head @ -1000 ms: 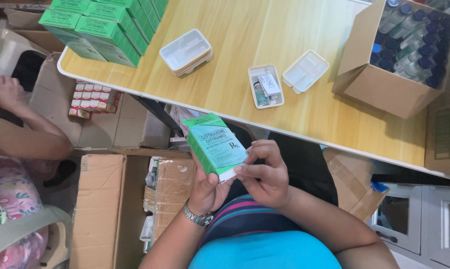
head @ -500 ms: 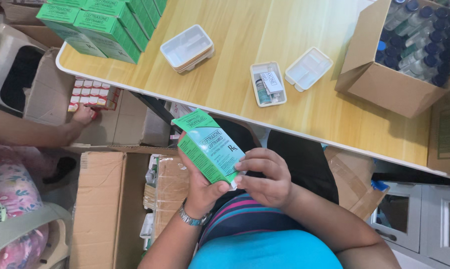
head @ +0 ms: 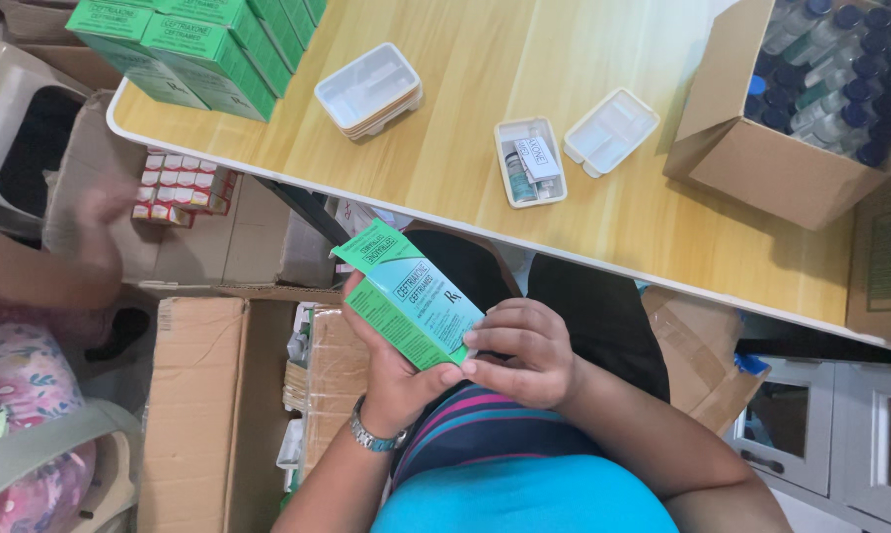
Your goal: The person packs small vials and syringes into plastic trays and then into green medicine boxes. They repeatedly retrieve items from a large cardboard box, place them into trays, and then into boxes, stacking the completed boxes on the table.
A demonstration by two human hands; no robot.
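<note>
Across top of view: pale wooden table [head: 485, 59]. On it, at right, open cardboard box [head: 761, 163] of blue-capped vials [head: 840, 69]; at left, stack of green cartons [head: 198, 44]; between them, stacked white trays [head: 368, 91], one filled tray [head: 530, 163], one empty tray [head: 609, 130]. Below table edge, over lap: green carton [head: 411, 306], tilted, top flap open. Left hand [head: 391, 380] wrapped under carton, fingers curled closed on it, wristwatch [head: 374, 439] on wrist. Right hand [head: 519, 355] closed on carton's lower end, fingertips pinching corner. Far left: another person's blurred hand [head: 105, 212].
</note>
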